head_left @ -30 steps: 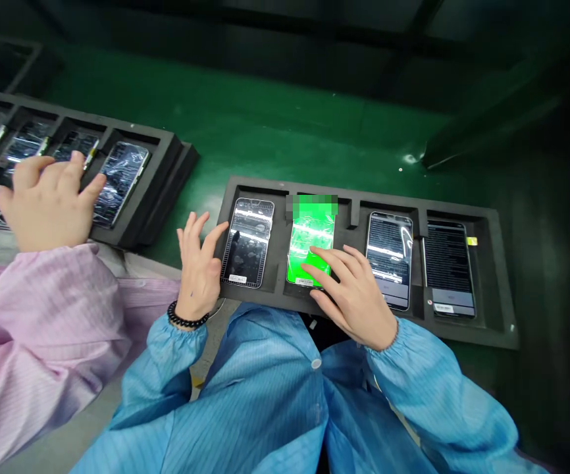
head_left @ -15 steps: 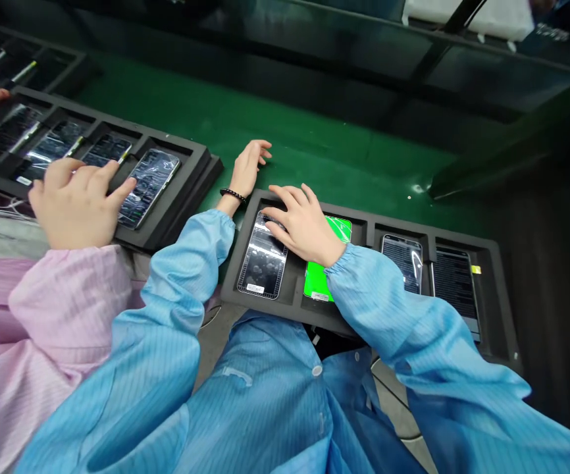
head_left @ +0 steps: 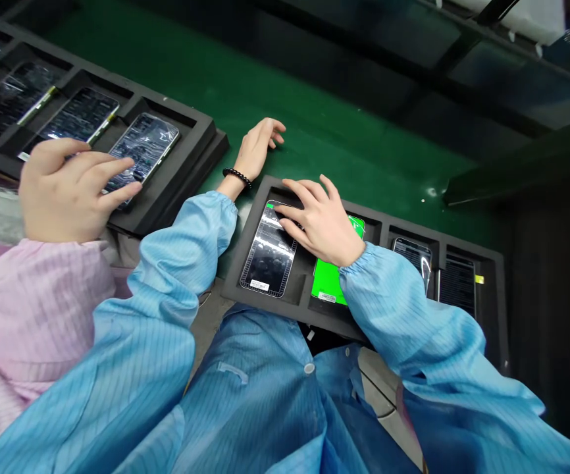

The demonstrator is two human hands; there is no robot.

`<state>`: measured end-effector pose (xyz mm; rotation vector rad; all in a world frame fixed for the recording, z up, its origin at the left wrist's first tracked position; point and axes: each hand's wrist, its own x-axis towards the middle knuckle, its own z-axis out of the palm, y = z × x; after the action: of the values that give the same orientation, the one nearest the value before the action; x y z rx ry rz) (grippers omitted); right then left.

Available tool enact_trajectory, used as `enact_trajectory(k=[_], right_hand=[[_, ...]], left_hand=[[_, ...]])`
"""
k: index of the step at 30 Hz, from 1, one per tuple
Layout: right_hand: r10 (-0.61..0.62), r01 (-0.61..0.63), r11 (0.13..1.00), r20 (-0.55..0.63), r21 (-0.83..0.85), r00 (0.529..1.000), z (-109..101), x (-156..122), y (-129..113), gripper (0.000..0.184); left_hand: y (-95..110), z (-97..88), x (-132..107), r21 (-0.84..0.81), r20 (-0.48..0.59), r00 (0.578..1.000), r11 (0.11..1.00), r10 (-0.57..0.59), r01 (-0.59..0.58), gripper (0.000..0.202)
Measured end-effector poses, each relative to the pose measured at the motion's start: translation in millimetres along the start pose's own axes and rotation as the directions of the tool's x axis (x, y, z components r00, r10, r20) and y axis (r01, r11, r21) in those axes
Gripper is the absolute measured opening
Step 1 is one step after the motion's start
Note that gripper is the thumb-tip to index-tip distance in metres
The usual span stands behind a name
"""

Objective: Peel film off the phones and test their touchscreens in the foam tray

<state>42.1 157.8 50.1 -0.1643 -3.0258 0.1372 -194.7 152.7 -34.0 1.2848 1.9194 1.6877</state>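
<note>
My right hand (head_left: 322, 224) is over the leftmost phone (head_left: 268, 260) in a dark foam tray (head_left: 309, 306). Its fingers are spread, and the index fingertip touches the upper part of the screen, near a small green patch in the corner. That screen is dark with a grid of small boxes along its border. Partly under my right wrist lies a phone with a bright green screen (head_left: 328, 280). My left hand (head_left: 260, 146), with a black bead bracelet, rests on the green table beyond the tray, holding nothing, its fingers loosely bent and slightly apart.
Farther right in my tray lie a phone with a dark screen (head_left: 413, 260) and another showing lines of text (head_left: 455, 286). At left, a co-worker's hand (head_left: 68, 191) in a pink sleeve touches phones in a stacked tray (head_left: 193, 148). A dark ledge (head_left: 502, 178) stands at right.
A small green patch now shows at the top corner of the leftmost phone's screen, where my right index finger has moved slightly. My left hand stays on the table. The view has shifted a little.
</note>
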Motion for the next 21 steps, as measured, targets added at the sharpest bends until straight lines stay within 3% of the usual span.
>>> enact_trajectory(k=[6, 12, 21], right_hand=[[0.052, -0.051, 0.998, 0.028, -0.036, 0.998, -7, -22, 9, 0.041], [0.07, -0.07, 0.996, -0.005, -0.054, 0.998, -11, -36, 17, 0.04], [0.069, -0.073, 0.996, -0.081, -0.046, 0.994, -7, -36, 16, 0.036]], left_hand=[[0, 3.2, -1, -0.081, -0.018, 1.0, 0.997, -0.017, 0.015, 0.051], [10, 3.3, -3, -0.076, -0.006, 0.997, 0.994, -0.081, 0.08, 0.047], [14, 3.3, -4, -0.092, 0.0, 0.995, 0.99, -0.104, 0.103, 0.05]])
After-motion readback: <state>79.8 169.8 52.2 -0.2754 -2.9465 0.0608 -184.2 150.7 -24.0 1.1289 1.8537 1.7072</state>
